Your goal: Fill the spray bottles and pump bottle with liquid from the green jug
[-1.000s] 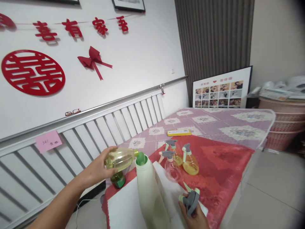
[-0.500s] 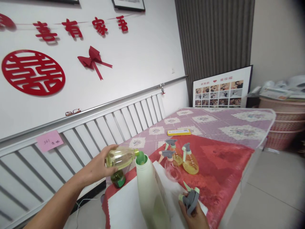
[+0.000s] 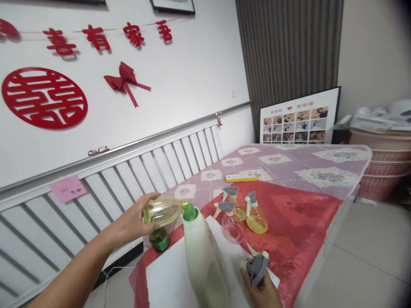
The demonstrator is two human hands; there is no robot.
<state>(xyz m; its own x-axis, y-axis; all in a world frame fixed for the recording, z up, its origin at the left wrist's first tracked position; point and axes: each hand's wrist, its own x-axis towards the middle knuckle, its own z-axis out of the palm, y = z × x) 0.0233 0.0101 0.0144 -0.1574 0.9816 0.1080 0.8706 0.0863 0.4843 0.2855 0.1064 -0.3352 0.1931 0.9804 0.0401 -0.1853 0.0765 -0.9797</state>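
Observation:
My left hand (image 3: 139,219) is wrapped around a clear yellowish bottle (image 3: 163,211) tipped on its side. The bottle's neck rests over the green-lined mouth of a large pale green jug (image 3: 204,261), which stands upright on a white sheet (image 3: 167,273). Liquid seems to run from the neck into the jug. Low on the right, my right hand (image 3: 261,288) grips a grey and green spray nozzle (image 3: 257,267). Beyond the jug stand a pink spray bottle (image 3: 233,229) and two yellow spray bottles (image 3: 257,220). A dark green bottle (image 3: 159,240) stands just below my left hand.
A red cloth (image 3: 295,222) lies under the sheet on a table with a purple patterned cover (image 3: 279,160). Farther back is a yellow flat case (image 3: 241,177). White radiator bars (image 3: 180,158) run along the left wall. Pink baskets (image 3: 380,171) are stacked at the right.
Very little differs. Both hands hold the same things in nearly the same places, and the red cloth's front left edge sits slightly farther left.

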